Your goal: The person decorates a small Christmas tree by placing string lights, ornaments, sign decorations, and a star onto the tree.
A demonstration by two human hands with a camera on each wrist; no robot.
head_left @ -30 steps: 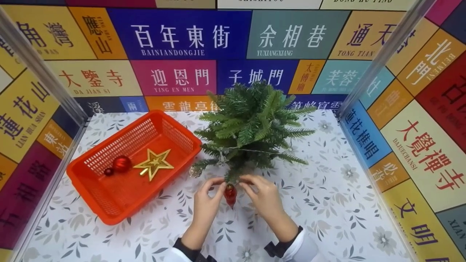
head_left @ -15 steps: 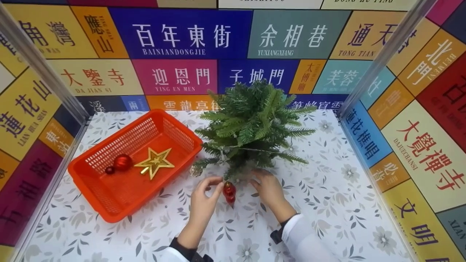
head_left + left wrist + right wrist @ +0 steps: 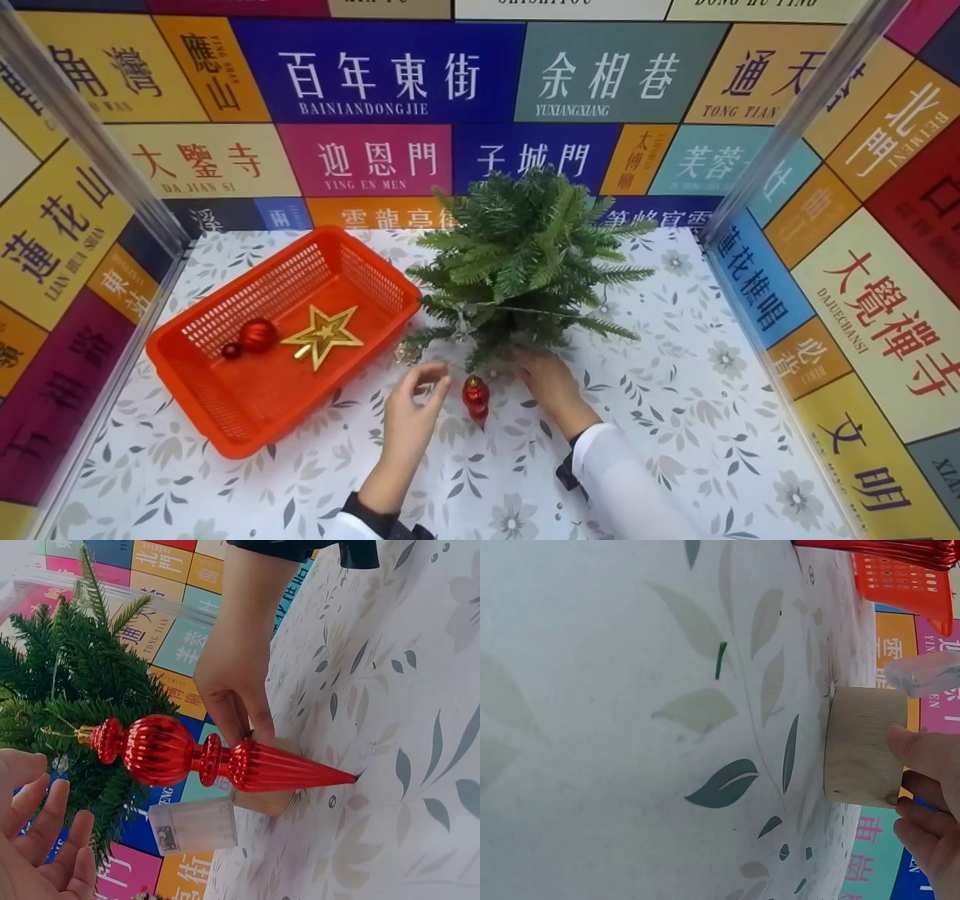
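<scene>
A small artificial Christmas tree [image 3: 525,247] stands at the back of the table. From a low front branch hangs a red, spindle-shaped Christmas ornament [image 3: 475,395] with a gold cap and gold cord. My left hand [image 3: 411,405] is just left of the ornament, apart from it, fingers loosely bent and holding nothing. Under the branches my right hand [image 3: 553,388] grips the tree's round wooden base [image 3: 864,746], thumb over its edge and fingers at the side. Foliage covers those fingertips in the head view.
On the left sits a red plastic basket [image 3: 225,444] holding a gold star [image 3: 324,335], a larger red ball [image 3: 257,334] and a tiny dark red ball [image 3: 231,350]. A clear battery box [image 3: 193,825] hangs beside the base. Sign-printed panels enclose the table's back and sides.
Both hands have come away from the ornament's branch. My left hand has let go and drawn back left; my right has moved under the tree to its base. The ornament hangs freely.
</scene>
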